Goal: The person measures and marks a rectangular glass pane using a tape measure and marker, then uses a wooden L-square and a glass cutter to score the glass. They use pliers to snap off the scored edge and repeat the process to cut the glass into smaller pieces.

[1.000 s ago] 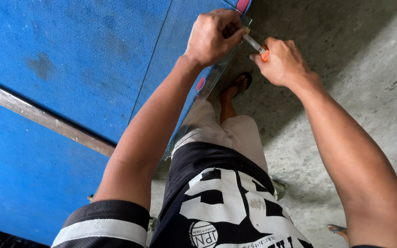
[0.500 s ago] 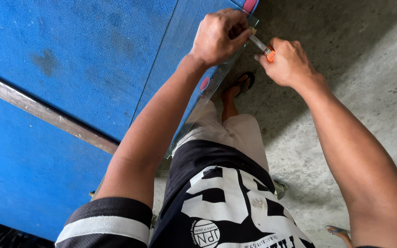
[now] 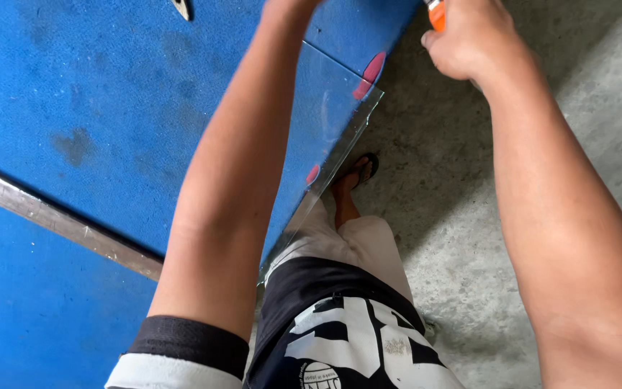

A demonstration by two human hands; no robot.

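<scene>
Bare forearms, no watch or gloves. Left arm point(image 3: 232, 194) has a short sleeve point(image 3: 181, 353), black with a white band at the hem. Black shirt point(image 3: 354, 331) with large white block print and a small round emblem. Light beige shorts point(image 3: 368, 245). Dark flip-flop sandal point(image 3: 365, 169) on one foot.

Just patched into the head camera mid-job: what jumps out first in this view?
A big blue table fills the left side, with a clear glass sheet lying at its edge over the concrete floor. At top right, the right hand grips an orange-handled tool. The left hand runs out of view at the top.
</scene>
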